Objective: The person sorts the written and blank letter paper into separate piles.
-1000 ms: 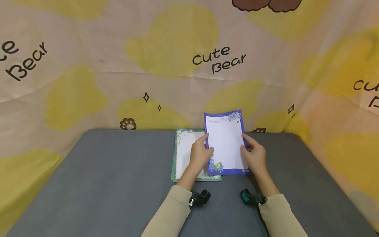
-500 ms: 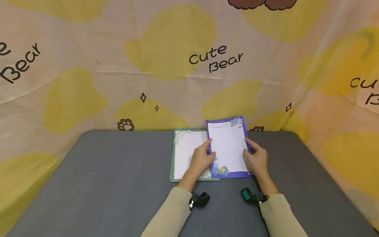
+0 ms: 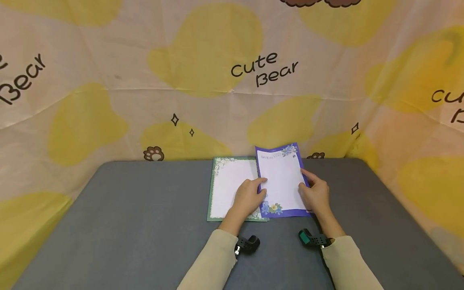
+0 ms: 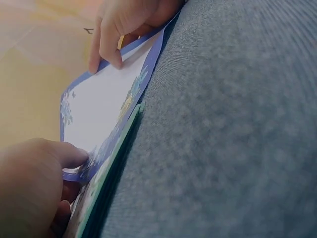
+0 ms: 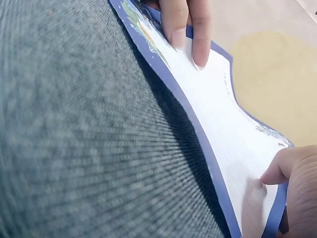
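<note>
A sheet of paper (image 3: 282,181) with a purple border and blue flowers stands tilted up between the two hands. Its top edge bends in a curve. The left hand (image 3: 248,198) pinches its left edge, with the thumb (image 4: 74,154) on the white face and other fingers behind. Along the right edge the right hand (image 3: 316,196) pinches it, its thumb (image 5: 275,171) on the front and the other fingers mostly hidden behind. Left of and partly behind this sheet lies a stack of green-bordered paper (image 3: 228,181) with white flowers, partly covered by the left hand.
A grey cloth-covered table (image 3: 145,225) bears everything. Its far edge meets a hanging backdrop (image 3: 203,60) printed with yellow patches and lettering. Each wrist wears a black strapped device, one at the left wrist (image 3: 249,244) and one at the right wrist (image 3: 312,238).
The purple-bordered sheet has come down and shifted slightly right, uncovering more of the green-bordered stack. The left index finger has moved from the edge onto the sheet's front.
</note>
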### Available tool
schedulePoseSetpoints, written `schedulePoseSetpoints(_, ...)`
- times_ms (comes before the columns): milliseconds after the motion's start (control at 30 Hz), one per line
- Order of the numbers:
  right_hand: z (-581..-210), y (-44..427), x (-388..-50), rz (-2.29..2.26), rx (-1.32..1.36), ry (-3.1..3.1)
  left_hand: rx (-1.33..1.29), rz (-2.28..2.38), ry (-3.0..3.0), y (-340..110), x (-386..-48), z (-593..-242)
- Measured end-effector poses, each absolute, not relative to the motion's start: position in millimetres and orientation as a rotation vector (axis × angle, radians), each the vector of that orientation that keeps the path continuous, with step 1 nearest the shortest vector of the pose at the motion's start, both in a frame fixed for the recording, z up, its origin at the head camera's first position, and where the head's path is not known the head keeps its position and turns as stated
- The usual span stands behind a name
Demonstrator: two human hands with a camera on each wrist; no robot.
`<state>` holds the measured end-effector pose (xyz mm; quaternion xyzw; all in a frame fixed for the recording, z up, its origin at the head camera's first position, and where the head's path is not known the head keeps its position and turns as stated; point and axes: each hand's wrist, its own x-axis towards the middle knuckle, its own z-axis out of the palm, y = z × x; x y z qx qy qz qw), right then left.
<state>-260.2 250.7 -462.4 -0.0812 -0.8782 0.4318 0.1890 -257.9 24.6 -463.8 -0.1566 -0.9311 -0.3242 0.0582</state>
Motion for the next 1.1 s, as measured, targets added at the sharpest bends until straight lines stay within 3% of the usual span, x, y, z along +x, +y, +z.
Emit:
schedulePoseSetpoints(600, -464.0, 253.7, -260.7, 1.237, -0.223, -2.483, -0.286, -0.624, -2.823, 30.3, -254.4, -460.6)
schedulePoseSetpoints(1100, -457.8, 254.3, -259.2, 1.165, -0.225, -2.454, -0.288, -0.787, -2.704, 36.1, -251.1, -456.3)
